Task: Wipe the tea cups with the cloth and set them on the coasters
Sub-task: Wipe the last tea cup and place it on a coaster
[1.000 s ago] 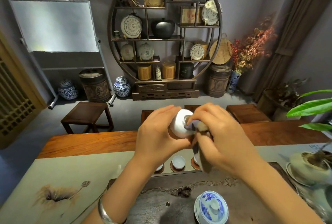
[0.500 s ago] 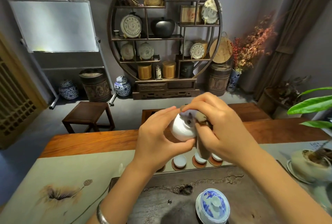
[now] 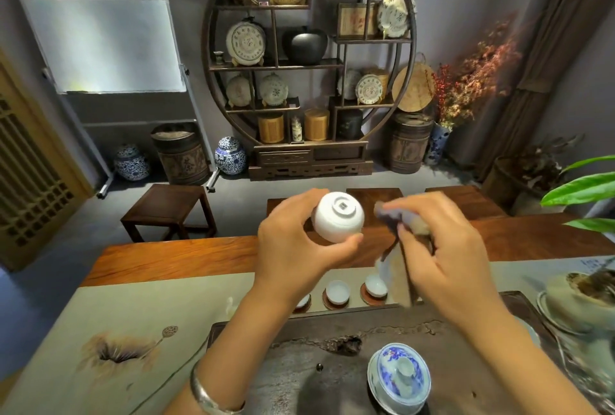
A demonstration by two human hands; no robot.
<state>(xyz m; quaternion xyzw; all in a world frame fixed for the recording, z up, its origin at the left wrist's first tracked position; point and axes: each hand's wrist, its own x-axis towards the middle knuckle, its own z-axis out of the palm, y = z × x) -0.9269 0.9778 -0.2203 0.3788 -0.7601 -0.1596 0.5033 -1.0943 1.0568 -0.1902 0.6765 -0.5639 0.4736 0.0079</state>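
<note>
the task looks partly done, judging by the row beyond the dark tea tray (image 3: 299, 378): two small white cups (image 3: 337, 291) sit upright on round brown coasters (image 3: 335, 304) at the tray's far edge, and a third cup, mostly hidden behind the left wrist, seems to sit on another coaster to their left. whether more coasters wait further right i cannot tell, as the right hand covers that stretch. the cup in hand (image 3: 337, 220) is not yet placed: the left hand (image 3: 293, 248) grips it in the air above the table (image 3: 166, 258), fingers curled behind it and the thumb under its lower side, its foot ring and base mark turned toward the camera. the right hand (image 3: 442, 258) pinches the cloth (image 3: 396, 215), a grey-brown bundle blurred by motion with a pale tail hanging down over the row of cups. cloth and cup are apart, just beside each other. what is left, i judge, is to finish or check this cup, turn it upright and set it on a free coaster. compared with half a second ago, the cloth was pressed against the cup and the two hands were bunched together; now the right hand has drawn off to the right and the whole bottom of the cup is bare, so the wiping stroke on the base seems over. a blue-and-white lidded bowl (image 3: 399, 378) stands on the near part of the tray.
</note>
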